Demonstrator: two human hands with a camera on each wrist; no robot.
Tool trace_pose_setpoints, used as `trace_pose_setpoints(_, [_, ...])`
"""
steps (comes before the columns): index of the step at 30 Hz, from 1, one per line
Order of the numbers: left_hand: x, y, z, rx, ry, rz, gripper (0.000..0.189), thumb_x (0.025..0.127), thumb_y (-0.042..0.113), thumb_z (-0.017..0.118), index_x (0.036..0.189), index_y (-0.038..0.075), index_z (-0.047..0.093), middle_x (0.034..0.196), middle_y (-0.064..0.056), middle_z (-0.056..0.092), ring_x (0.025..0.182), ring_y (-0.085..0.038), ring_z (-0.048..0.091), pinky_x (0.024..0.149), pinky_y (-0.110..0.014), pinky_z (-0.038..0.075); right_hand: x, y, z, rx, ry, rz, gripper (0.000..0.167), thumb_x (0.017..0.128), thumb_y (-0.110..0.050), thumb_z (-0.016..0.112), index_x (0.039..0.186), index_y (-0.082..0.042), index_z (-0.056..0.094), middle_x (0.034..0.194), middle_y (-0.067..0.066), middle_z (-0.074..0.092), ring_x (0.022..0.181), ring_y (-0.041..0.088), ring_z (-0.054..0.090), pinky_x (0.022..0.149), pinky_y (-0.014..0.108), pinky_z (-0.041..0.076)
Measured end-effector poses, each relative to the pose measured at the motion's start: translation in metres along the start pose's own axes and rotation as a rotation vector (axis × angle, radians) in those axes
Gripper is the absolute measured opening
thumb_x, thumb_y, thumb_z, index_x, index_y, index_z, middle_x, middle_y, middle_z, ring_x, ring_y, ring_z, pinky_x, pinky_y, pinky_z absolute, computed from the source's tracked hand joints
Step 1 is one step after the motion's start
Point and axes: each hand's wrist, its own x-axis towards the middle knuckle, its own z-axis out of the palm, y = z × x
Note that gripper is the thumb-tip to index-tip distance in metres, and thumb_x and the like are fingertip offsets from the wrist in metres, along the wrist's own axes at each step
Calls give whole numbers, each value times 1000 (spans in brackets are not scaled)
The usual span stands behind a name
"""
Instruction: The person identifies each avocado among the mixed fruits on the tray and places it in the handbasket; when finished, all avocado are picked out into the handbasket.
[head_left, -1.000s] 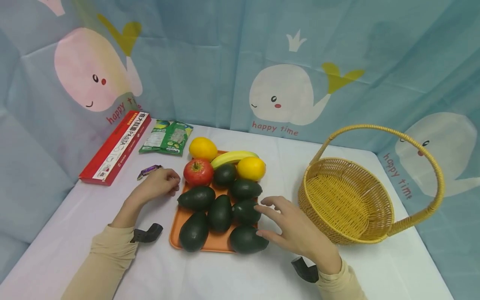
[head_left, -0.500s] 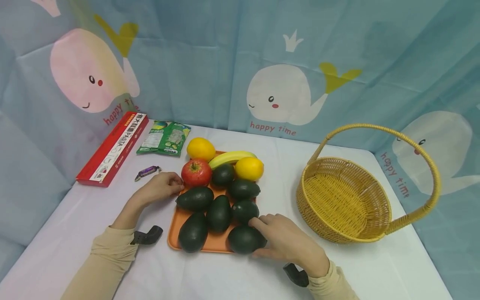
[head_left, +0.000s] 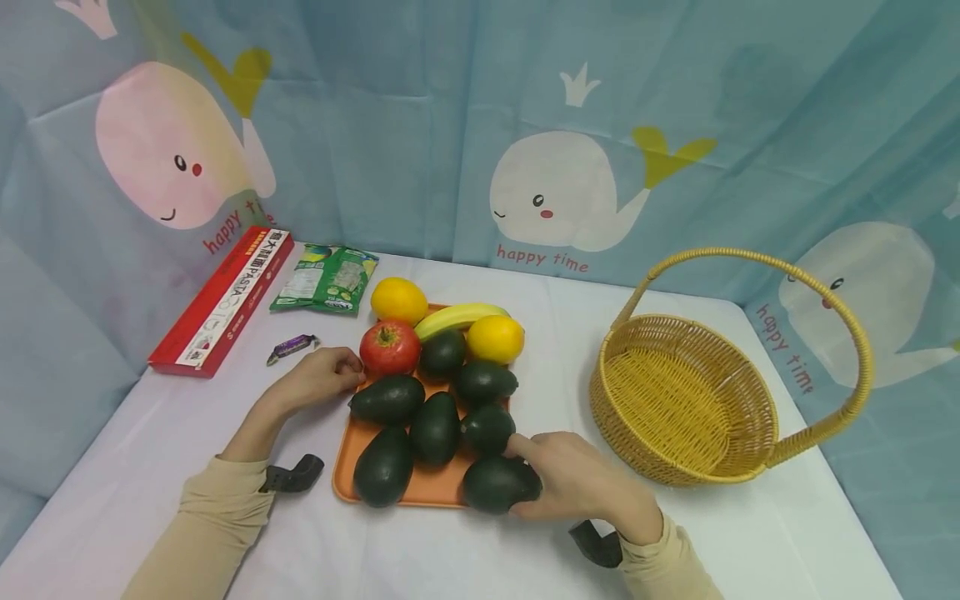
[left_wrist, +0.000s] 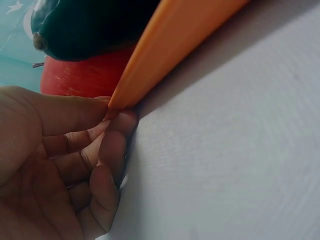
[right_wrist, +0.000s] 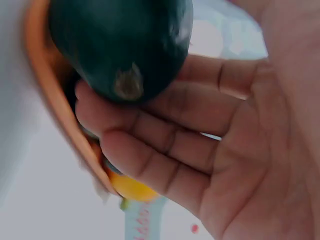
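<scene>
An orange tray (head_left: 437,485) bears several dark green avocados, a red apple (head_left: 390,347), a banana (head_left: 461,317) and two yellow lemons (head_left: 495,339). My left hand (head_left: 318,379) is at the tray's left side. In the left wrist view, its thumb and fingers pinch the tray's rim (left_wrist: 150,55). At the near right corner, my right hand (head_left: 577,479) grips one avocado (head_left: 498,485) from its right end. The right wrist view shows the fingers curled under that avocado (right_wrist: 120,40), its stem end facing the palm; the thumb is mostly out of that view.
A wicker basket (head_left: 611,417) with a tall handle stands right of the tray. To the left lie a red pasta box (head_left: 221,304), a green snack bag (head_left: 326,279) and a purple-wrapped candy (head_left: 292,347). A blue curtain (head_left: 420,167) hangs behind the white table.
My right hand has come down from above the avocados and taken hold of the near right one, shifting it slightly. My left hand has moved right onto the tray's rim.
</scene>
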Motion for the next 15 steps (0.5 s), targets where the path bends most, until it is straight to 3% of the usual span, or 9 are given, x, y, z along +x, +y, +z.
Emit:
trace_pose_setpoints(3, [0, 0, 0, -3, 1, 4, 22, 92, 16, 61, 101, -4, 62, 83, -11, 66, 75, -17, 55, 69, -27, 46, -12, 9, -16, 106, 59, 23, 43, 68, -36, 82, 104, -26, 60, 83, -17, 63, 71, -1, 53, 67, 20, 46])
trace_pose_setpoints(5, [0, 0, 0, -4, 2, 2, 22, 92, 16, 61, 101, -4, 62, 83, -11, 66, 75, -17, 55, 69, -27, 46, -23, 19, -28, 164, 150, 62, 44, 68, -31, 83, 106, -27, 61, 86, -17, 65, 73, -1, 56, 68, 21, 48])
trace_pose_setpoints(7, [0, 0, 1, -3, 1, -2, 21, 92, 16, 60, 101, -3, 62, 84, -10, 66, 75, -17, 55, 70, -27, 47, -35, 30, -40, 196, 271, 155, 45, 70, -28, 84, 109, -25, 62, 91, -14, 68, 79, 1, 60, 72, 24, 49])
trace_pose_setpoints(11, [1, -1, 1, -2, -3, -7, 21, 92, 16, 60, 102, -3, 62, 84, -10, 66, 76, -18, 55, 71, -28, 47, -53, 54, -58, 184, 521, 468, 51, 77, -33, 82, 118, -12, 60, 100, 7, 73, 88, 18, 66, 76, 35, 49])
trace_pose_setpoints(15, [1, -2, 1, -5, -4, -9, 22, 93, 16, 60, 103, -3, 61, 84, -10, 66, 77, -18, 55, 72, -27, 48, -59, 76, -62, 150, 612, 805, 64, 83, -47, 73, 124, -1, 54, 112, 26, 68, 95, 39, 66, 74, 45, 49])
